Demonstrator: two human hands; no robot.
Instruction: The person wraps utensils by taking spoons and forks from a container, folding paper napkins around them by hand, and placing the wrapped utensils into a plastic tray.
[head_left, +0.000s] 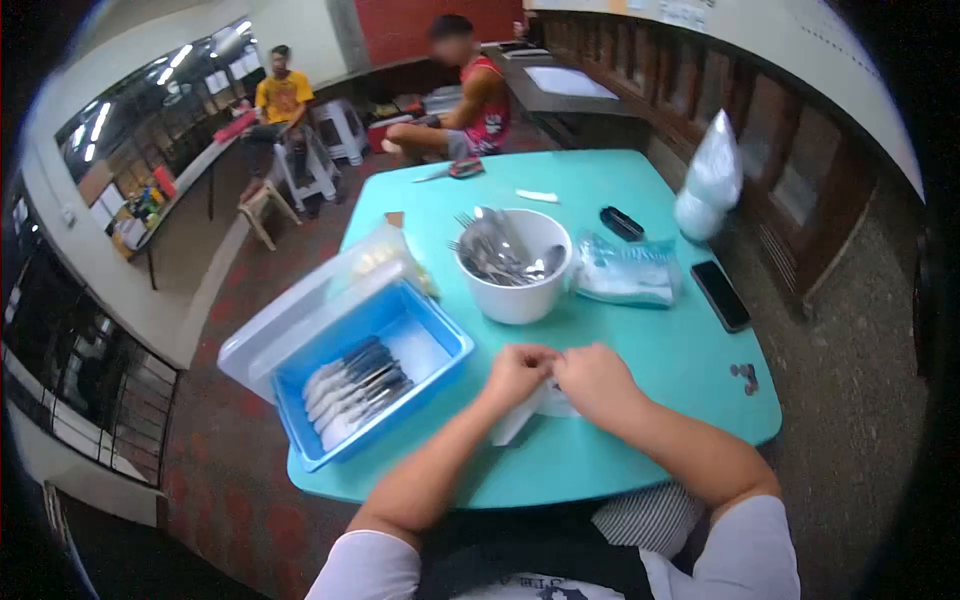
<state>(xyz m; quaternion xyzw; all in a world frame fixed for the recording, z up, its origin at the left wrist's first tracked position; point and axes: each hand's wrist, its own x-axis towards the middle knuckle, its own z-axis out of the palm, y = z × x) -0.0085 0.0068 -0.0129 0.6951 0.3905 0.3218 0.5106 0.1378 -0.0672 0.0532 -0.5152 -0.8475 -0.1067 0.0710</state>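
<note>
My left hand [518,374] and my right hand [594,381] meet near the table's front edge, fingers pinched on a white napkin [517,421]. The napkin hangs below the fingers; whether anything lies inside it is hidden. Beyond the hands, a white bucket [515,300] holds spoons and forks [495,250]. To the left, a blue box [432,372] with its clear lid [300,315] tilted open contains several wrapped cutlery bundles [350,388] in a row. Right of the bucket lies a teal-and-white packet of napkins [627,272].
On the turquoise table [690,410] are a phone [720,296], coins [745,378], a black case [622,223], scissors [465,169] and a clear bag [385,255]. A filled plastic bag [708,185] stands at the right edge. Two people [284,98] [480,100] sit beyond.
</note>
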